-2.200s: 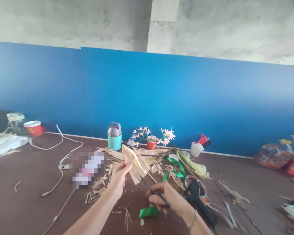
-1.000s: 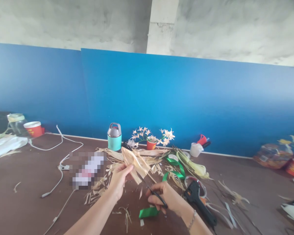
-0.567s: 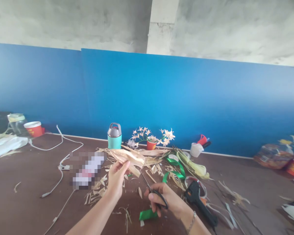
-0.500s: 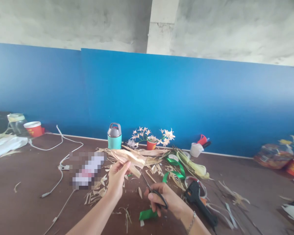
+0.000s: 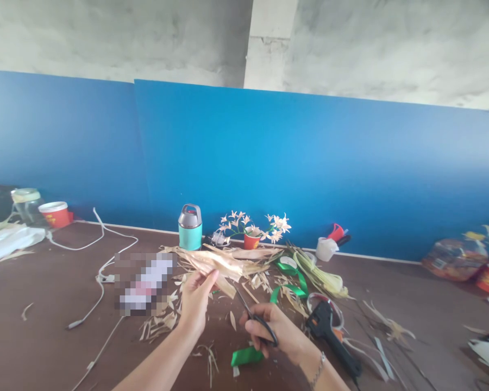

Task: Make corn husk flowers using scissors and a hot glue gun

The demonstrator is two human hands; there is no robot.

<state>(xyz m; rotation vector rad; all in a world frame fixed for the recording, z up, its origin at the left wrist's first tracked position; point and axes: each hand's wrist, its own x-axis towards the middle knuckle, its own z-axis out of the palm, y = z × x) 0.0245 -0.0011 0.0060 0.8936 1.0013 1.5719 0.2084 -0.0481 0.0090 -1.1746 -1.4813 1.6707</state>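
My left hand (image 5: 195,301) pinches a long dried tan leaf (image 5: 222,265) and holds it nearly level over the brown table (image 5: 49,336). My right hand (image 5: 275,332) is closed round the black handles of a pair of scissors (image 5: 256,321). The blades point up and left toward the leaf's near edge. Cut tan scraps (image 5: 163,319) lie under and left of the hands. A small leaf piece (image 5: 233,320) lies on the table between them.
A black glue gun (image 5: 330,334) lies right of my right hand, green ribbon (image 5: 287,285) behind it and a green piece (image 5: 246,355) near my wrist. A teal jar (image 5: 190,227), a flower cup (image 5: 251,238), white cables (image 5: 101,271) and red cups stand around.
The leaf has turned from upright to nearly level in my left hand. A cut piece has dropped onto the table. The scissors have come slightly lower.
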